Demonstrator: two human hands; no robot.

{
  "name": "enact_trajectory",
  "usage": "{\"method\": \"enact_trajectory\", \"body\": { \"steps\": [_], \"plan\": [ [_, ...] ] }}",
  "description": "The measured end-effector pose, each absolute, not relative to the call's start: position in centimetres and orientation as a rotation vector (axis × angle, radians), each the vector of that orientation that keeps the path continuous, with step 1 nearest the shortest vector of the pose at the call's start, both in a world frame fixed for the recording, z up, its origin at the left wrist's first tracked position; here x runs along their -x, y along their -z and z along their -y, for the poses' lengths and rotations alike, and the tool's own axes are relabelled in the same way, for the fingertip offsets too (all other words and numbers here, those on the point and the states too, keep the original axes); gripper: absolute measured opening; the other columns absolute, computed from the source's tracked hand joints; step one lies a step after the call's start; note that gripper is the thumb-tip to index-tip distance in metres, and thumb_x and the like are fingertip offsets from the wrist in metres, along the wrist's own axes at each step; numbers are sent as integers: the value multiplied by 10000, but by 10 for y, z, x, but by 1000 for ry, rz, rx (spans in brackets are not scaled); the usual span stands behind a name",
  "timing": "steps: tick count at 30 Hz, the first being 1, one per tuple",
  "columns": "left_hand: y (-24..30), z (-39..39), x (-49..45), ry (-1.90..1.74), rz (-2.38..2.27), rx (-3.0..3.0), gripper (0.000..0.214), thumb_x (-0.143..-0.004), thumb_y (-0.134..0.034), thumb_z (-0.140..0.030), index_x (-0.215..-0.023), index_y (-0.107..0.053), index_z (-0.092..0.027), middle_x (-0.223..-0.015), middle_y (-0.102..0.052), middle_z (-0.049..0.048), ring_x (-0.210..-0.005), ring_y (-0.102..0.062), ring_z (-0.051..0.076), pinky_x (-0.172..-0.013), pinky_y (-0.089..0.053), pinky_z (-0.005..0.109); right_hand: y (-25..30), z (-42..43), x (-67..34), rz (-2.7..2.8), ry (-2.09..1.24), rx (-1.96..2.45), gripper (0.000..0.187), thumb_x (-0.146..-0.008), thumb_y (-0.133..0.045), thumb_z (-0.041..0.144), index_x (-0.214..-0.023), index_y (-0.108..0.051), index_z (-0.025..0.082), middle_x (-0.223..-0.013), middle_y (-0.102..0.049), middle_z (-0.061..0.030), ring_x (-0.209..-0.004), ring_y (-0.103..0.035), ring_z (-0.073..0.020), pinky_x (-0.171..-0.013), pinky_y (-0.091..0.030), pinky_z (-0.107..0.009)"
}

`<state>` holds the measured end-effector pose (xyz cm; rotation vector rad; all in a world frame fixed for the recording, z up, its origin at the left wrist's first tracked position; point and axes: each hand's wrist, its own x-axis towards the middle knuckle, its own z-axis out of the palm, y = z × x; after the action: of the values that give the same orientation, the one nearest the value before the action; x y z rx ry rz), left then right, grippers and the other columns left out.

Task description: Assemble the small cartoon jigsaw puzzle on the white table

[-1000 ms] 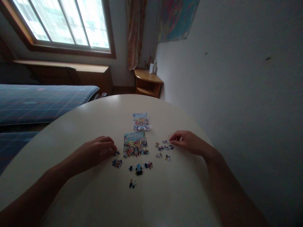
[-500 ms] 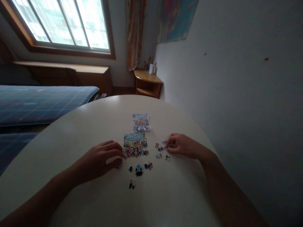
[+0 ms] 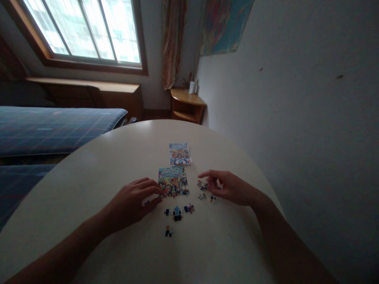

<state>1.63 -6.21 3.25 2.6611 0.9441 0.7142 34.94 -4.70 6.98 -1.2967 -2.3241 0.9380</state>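
A partly joined jigsaw puzzle [image 3: 173,179] with a colourful cartoon print lies flat in the middle. My left hand [image 3: 139,199] rests at its lower left corner, fingers spread and slightly bent, thumb apart. One loose piece [image 3: 146,202] shows partly beside that hand. Over several loose puzzle pieces [image 3: 202,196] to the right is my right hand [image 3: 229,188], its index finger stretched out to the left and the others curled. I see no piece held in it, though its fingers hide part of the pile. Below the puzzle lies a small joined strip [image 3: 177,212].
A printed picture sheet [image 3: 180,154] lies beyond the puzzle. Nearer to me are a few joined pieces [image 3: 168,231]. The round white table [image 3: 124,146] stands beside a wall [image 3: 296,130] on the right; a plaid mattress [image 3: 59,128] is at the left.
My right index finger has stretched out leftward from a bent grasp over the pieces. My left hand stays by the puzzle's corner. The whole view has shifted slightly.
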Motion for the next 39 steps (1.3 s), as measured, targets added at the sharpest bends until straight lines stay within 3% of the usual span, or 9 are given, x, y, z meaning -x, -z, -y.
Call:
{"method": "enact_trajectory", "body": {
  "steps": [5, 16, 28, 39],
  "plan": [
    [-27, 72, -33, -816, -1129, -2593, 153, -960, -564, -317, -1056, -656, -239, -986, -735, 46, -895, -692, 219, -786, -567, 363, -62, 60, -304, 2080, -937, 1237, 131, -852, -679, 291, -946, -709, 205, -803, -705, -6, -718, -621, -129, -666, -458, -247],
    [-16, 75, -46, -953, -1231, -2486, 133, -914, -642, -324, -1025, -657, -251, -944, -740, 25, -820, -709, 201, -738, -579, 340, -39, 66, -263, 1831, -1056, 1312, 156, -809, -739, 344, -813, -719, 189, -791, -742, -24, -725, -662, -156, -704, -504, -285],
    [-14, 70, -50, -1118, -1178, -2477, 172, -971, -595, -354, -967, -719, -235, -844, -745, 11, -737, -703, 159, -658, -546, 260, -42, 69, -262, 1855, -1136, 1241, 174, -826, -696, 230, -993, -727, 198, -903, -773, -34, -789, -699, -161, -733, -516, -286],
    [-11, 67, -48, -983, -1057, -2660, 191, -983, -568, -272, -930, -749, -240, -846, -743, 11, -772, -643, 164, -646, -526, 253, -37, 66, -268, 2216, -711, 1250, 136, -752, -784, 172, -870, -741, 223, -889, -743, -12, -907, -634, -194, -858, -442, -348]
  ]
}}
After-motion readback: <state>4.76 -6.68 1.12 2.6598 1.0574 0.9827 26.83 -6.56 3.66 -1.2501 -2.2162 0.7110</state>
